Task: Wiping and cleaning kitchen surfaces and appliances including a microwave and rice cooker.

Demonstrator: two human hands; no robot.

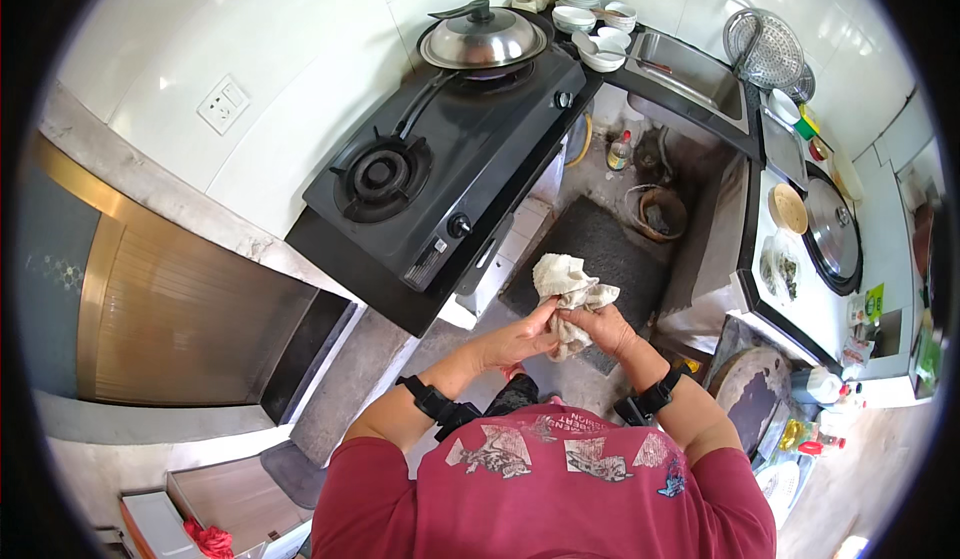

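Observation:
A crumpled off-white cloth (564, 277) is bunched between my two hands in front of my body, above the floor. My left hand (529, 331) is on its left side, with the fingers against the lower folds. Gripping the cloth from the right is my right hand (602, 325), its thumb pressed into the fabric. Beyond my hands, to the upper left, stands a black two-burner gas stove (450, 161). A wok with a domed steel lid (484, 39) sits on its far burner; the near burner (382, 174) holds nothing.
Stacked bowls (600, 52) with a ladle stand beside a steel sink (690, 71). Along the right counter are a wooden bowl (787, 208), a bag of greens (780, 266) and a large lidded pan (832, 229). A bottle (619, 152) and bucket (660, 214) stand on the floor.

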